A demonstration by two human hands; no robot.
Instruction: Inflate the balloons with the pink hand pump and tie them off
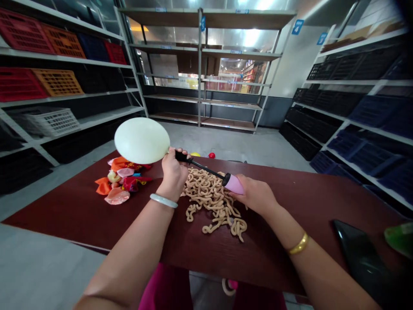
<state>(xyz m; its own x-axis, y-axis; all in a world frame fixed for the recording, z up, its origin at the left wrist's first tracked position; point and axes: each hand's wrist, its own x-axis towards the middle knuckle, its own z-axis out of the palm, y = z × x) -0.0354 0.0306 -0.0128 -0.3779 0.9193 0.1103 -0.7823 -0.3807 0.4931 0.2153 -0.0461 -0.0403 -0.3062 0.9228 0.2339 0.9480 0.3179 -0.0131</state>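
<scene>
A pale green balloon (pixel 142 140), swollen with air, sits at the black nozzle end of a hand pump (pixel 208 168). My left hand (pixel 174 171) is closed around that end, pinching where the balloon's neck meets it; the neck itself is mostly hidden by my fingers. On the pump's pink barrel, my right hand (pixel 256 193) is wrapped shut. The black rod shows at length between my two hands. Under the pump lies a heap of tan, curly, rope-like pieces (pixel 209 189). Left of my left hand is a pile of limp coloured balloons (pixel 122 178).
The dark red-brown table (pixel 155 241) spans the front. A black phone-like slab (pixel 361 245) and a green object (pixel 400 239) lie at its right. A red ball (pixel 211 155) shows beyond the far edge. Shelves (pixel 200 99) with crates (pixel 58 82) line the walls.
</scene>
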